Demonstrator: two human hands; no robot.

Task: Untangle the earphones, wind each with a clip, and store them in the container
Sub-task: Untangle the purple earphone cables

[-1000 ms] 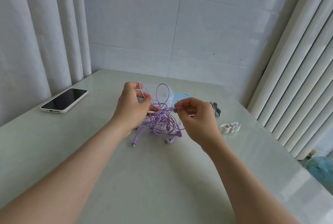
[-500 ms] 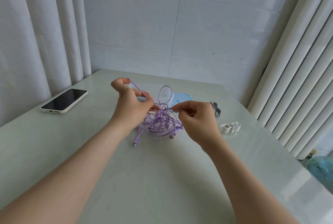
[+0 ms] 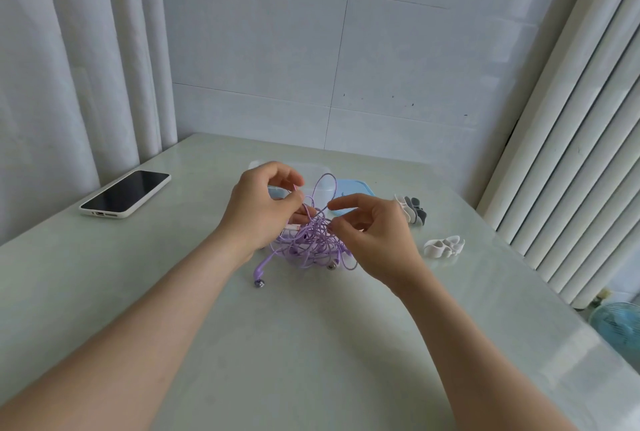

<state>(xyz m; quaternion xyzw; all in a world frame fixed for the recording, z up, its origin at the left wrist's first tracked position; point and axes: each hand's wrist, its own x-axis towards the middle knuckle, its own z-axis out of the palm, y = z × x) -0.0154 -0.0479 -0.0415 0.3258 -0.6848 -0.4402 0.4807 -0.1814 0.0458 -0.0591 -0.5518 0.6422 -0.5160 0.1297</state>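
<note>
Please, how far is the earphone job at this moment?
Done: nothing yet; the purple earphones are one tangle. In hand: the left hand pinches a cord and the right hand seems to pinch another. Left: separating them, winding each on a clip, the white clips lying unused at right, and storing them in the clear container behind the hands.

Smooth lilac plastic earphone cords (image 3: 311, 243) in the grip, with shiny metallic buds (image 3: 259, 282). Glossy stone-like table (image 3: 277, 344) beneath, clear plastic container (image 3: 258, 164) behind, matt rubbery clips (image 3: 443, 246) rightward, glossy-screened phone (image 3: 126, 193) far left.
</note>
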